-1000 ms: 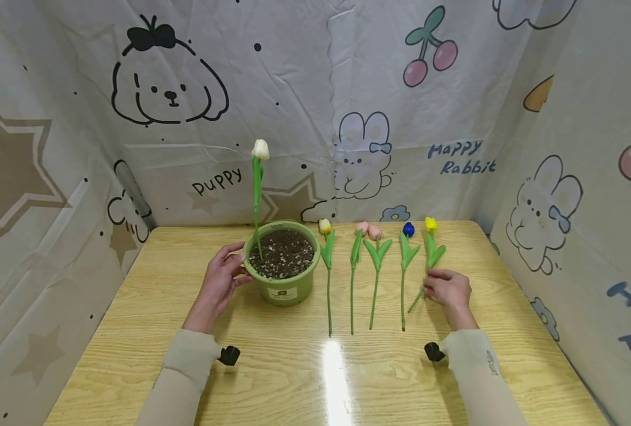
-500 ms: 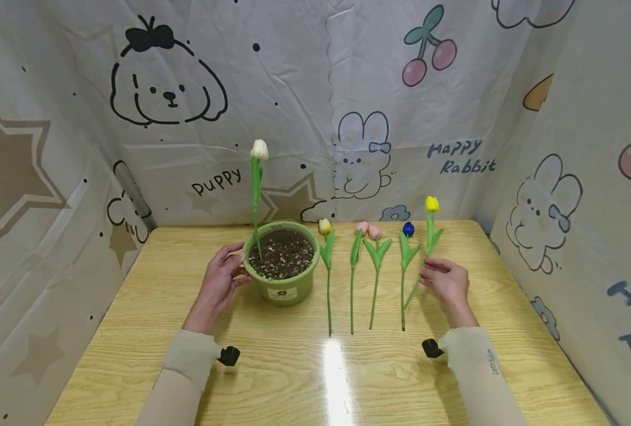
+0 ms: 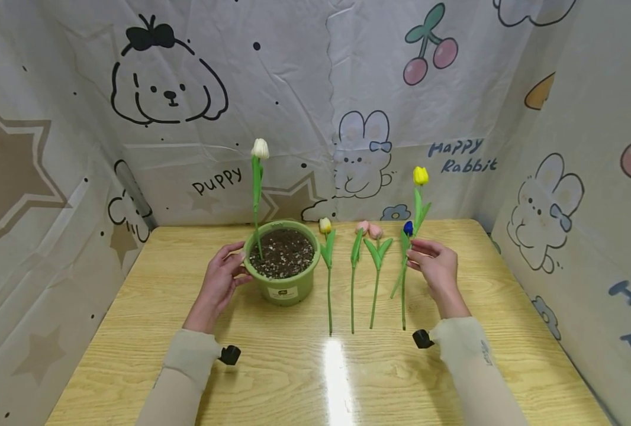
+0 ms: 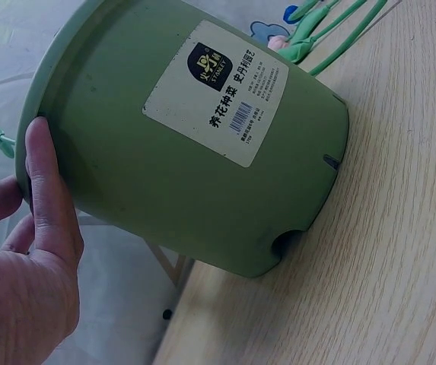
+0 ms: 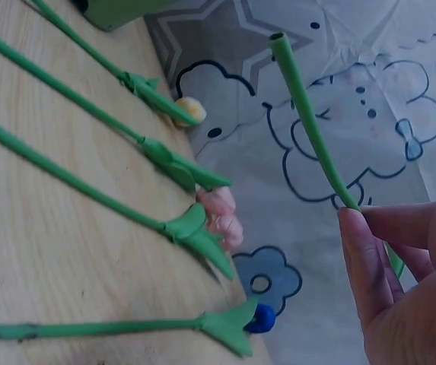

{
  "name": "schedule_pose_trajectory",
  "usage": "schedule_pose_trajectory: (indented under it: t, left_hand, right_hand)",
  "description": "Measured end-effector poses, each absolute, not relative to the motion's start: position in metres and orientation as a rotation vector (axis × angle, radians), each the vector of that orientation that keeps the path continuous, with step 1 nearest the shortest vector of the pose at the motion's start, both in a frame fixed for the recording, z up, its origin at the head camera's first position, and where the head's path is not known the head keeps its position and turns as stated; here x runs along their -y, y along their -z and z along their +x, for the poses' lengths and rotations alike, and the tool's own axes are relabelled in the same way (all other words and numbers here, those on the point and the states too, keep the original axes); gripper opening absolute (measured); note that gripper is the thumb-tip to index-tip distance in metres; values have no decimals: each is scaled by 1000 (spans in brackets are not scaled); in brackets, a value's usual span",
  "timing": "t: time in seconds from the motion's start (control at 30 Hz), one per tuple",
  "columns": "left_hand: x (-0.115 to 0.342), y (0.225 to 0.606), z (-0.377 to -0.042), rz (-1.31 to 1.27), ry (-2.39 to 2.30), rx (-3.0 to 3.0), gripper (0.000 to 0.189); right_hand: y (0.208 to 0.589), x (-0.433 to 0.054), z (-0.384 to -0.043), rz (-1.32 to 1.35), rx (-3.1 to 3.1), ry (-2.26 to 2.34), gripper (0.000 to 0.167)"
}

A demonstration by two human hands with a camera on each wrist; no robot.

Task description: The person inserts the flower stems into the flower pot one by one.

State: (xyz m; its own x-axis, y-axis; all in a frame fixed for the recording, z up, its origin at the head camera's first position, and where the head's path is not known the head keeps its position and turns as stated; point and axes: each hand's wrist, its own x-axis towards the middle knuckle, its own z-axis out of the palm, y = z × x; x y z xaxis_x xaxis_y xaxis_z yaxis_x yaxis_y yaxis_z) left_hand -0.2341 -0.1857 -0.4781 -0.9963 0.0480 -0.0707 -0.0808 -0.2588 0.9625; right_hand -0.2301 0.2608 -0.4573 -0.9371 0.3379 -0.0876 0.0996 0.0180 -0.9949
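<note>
The green flowerpot [image 3: 286, 290], filled with dark soil, stands left of centre with one white tulip [image 3: 260, 149] planted upright at its left side. My left hand [image 3: 223, 275] holds the pot by its rim from the left; in the left wrist view, fingers [image 4: 46, 175] lie along the outer wall below the rim. My right hand [image 3: 437, 269] pinches the stem of a yellow tulip [image 3: 421, 176] between thumb and fingers, raised with its bloom up. In the right wrist view the stem's cut end [image 5: 278, 38] sticks out past the fingertips. The blue tulip [image 3: 403, 284] lies just behind the held stem.
On the wooden table [image 3: 273, 367], a white-yellow tulip [image 3: 328, 284] lies right of the pot, then two pink tulips [image 3: 353, 284], all with stems toward me. A printed cloth [image 3: 294, 77] hangs behind the table and along both sides.
My right hand has lifted the yellow tulip off the table and carried it left, over the blue tulip. The left hand and the pot have stayed in place.
</note>
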Motion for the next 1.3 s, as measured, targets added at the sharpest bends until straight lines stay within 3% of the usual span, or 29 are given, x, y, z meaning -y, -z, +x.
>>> schedule_pose_trajectory:
  t: [1.3]
  left_hand:
    - [186, 476, -234, -39, -2402, -1884, 42]
  right_hand:
    - [393, -129, -269, 94, 2036, -2103, 29]
